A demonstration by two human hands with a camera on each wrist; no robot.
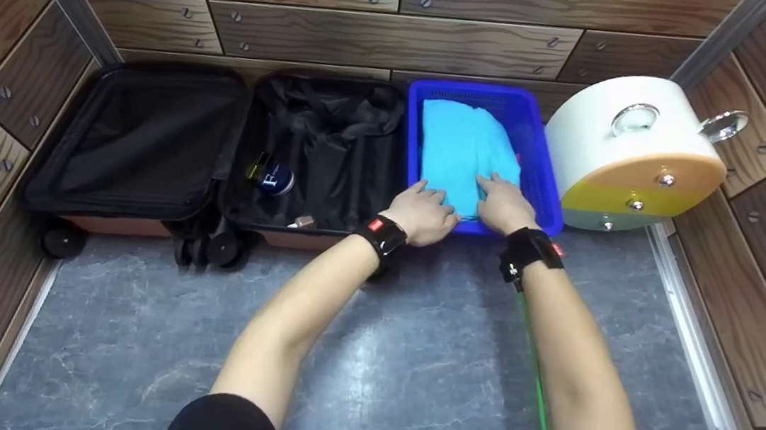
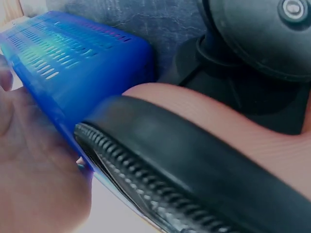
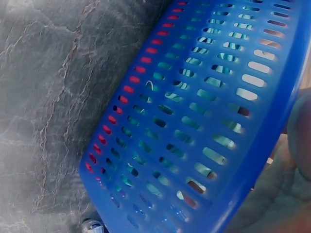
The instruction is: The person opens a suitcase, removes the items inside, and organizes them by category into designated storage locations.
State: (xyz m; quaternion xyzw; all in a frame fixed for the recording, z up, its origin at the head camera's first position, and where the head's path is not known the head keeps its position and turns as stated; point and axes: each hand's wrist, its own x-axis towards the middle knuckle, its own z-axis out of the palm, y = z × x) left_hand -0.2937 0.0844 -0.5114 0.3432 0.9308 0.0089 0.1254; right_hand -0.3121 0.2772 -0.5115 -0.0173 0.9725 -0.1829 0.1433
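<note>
A bright blue folded cloth [image 1: 468, 146] lies in the blue plastic basket [image 1: 544, 189]. My left hand [image 1: 424, 213] reaches over the basket's near left rim, its fingers resting on the cloth's near edge. On the near right side, my right hand [image 1: 506, 205] touches the same cloth with extended fingers. Both palms show beside the basket wall in the wrist views, with most fingertips hidden there. Red and pale items show through the slots of the basket [image 3: 160, 187] in the right wrist view.
Left of the basket lies an open black-lined suitcase [image 1: 338, 167], its other half [image 1: 142, 140] further left. A dark blue round container [image 1: 276, 179] and a small brown-and-white item [image 1: 302, 222] sit inside. A white drum-shaped cabinet [image 1: 626, 137] stands right of the basket. Wood-patterned walls surround the floor.
</note>
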